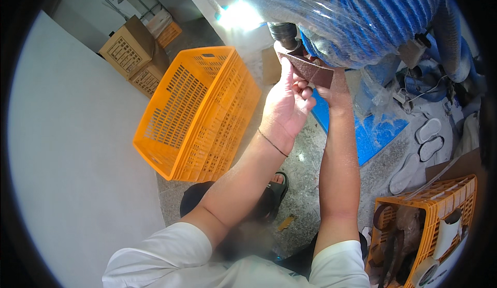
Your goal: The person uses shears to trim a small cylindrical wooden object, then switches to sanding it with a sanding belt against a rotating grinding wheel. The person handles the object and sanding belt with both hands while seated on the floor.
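Note:
A flat, brown, leather-like piece (315,74) with a pale edge is held up close to a dark round machine spindle (283,33). My left hand (288,101), with a thin dark band at its wrist, grips its left part, thumb laid on the near face and fingers curled below. At the right end, my right hand (337,87) holds the same piece from behind. Most of its fingers are hidden by the piece. Whether the piece touches the spindle I cannot tell. Fine dust lies on both forearms.
Plastic-wrapped blue ribbed hose (378,19) hangs above my hands, beside a bright lamp (240,16). Nested orange crates (220,117) stand on the left, with cardboard boxes (127,50) behind. At the lower right is a filled orange crate (432,205), near pale shoe soles (428,130).

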`<action>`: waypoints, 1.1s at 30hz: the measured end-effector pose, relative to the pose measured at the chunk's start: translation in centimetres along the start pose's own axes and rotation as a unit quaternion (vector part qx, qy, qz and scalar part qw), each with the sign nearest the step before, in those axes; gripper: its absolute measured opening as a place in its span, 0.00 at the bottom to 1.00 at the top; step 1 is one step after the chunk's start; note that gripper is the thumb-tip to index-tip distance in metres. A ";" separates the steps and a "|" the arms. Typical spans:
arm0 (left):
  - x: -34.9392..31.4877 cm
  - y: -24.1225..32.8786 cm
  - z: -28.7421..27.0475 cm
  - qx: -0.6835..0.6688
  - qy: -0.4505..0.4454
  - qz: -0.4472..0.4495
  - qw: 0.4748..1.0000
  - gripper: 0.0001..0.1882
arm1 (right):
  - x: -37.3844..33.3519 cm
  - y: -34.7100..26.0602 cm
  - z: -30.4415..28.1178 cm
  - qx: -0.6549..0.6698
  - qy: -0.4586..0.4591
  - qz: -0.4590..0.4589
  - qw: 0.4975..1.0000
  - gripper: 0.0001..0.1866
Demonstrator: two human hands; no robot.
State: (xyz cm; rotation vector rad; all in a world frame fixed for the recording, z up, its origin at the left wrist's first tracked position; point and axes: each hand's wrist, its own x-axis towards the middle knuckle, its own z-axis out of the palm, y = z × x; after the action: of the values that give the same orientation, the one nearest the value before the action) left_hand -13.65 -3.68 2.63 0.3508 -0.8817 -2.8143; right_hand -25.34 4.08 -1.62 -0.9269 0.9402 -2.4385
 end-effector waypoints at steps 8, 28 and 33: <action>-1.0 0.1 3.1 -0.028 0.095 0.055 0.994 0.23 | -0.1 0.8 1.3 -0.014 0.061 -0.077 0.995 0.24; -9.9 4.8 -7.5 0.336 0.082 0.017 0.938 0.07 | -25.0 11.4 -10.0 -0.482 0.315 0.248 0.779 0.25; -15.2 1.0 -8.7 0.458 -0.050 -0.092 0.883 0.05 | -43.5 15.0 -16.3 -0.718 0.277 0.399 0.499 0.16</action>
State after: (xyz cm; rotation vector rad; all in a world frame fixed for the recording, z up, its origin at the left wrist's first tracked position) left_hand 3.35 -5.61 -1.12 0.4088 -2.2757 -2.3560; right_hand -3.96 24.16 -40.62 0.2269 2.8500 -0.6188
